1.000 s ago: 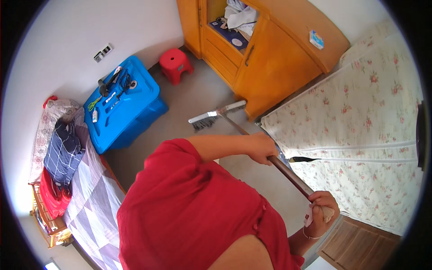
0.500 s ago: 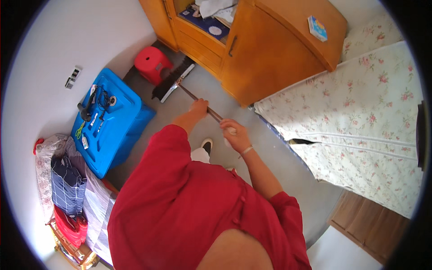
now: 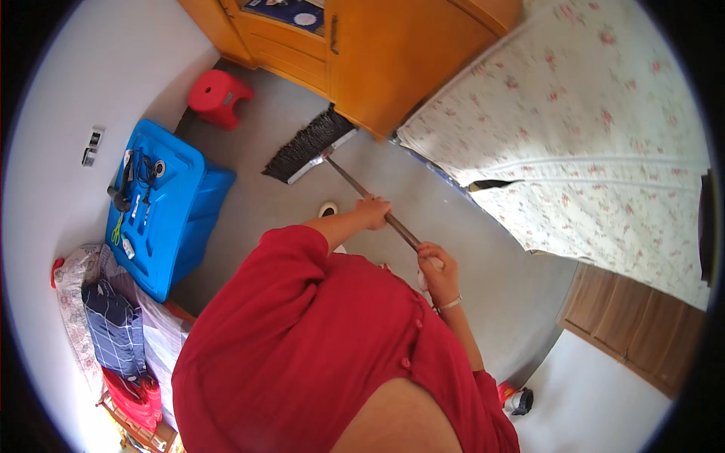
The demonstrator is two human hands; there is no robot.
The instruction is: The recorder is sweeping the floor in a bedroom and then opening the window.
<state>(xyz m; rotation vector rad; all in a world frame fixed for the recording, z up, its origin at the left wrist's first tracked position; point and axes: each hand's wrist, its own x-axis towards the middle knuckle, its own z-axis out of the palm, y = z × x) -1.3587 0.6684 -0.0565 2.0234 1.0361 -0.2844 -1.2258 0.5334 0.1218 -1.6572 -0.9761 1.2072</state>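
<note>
A push broom with a long brown handle and a wide head of dark bristles [image 3: 306,145] rests on the grey floor [image 3: 264,106]. My left hand [image 3: 372,212] is wrapped round the middle of the handle, nearer the broom head. Further up, close to my body, my right hand [image 3: 439,272] grips the handle's upper part. A pale thing shows by the right palm; I cannot tell what it is. The bristles lie out in front, between the red stool [image 3: 219,98] and the orange wooden cabinet [image 3: 400,60].
A blue lidded bin [image 3: 208,215] with scissors, cables and small items on top stands at left. Floral cloth [image 3: 574,106] hangs down at right beside a brown wooden cabinet [image 3: 634,325]. Folded bedding [image 3: 113,325] lies at lower left. My shoe [image 3: 328,209] is near the handle.
The broom head has come away from the stool and cabinet corner, back toward me and to the right. Both hands have moved right and nearer, still gripping the handle. The view has shifted.
</note>
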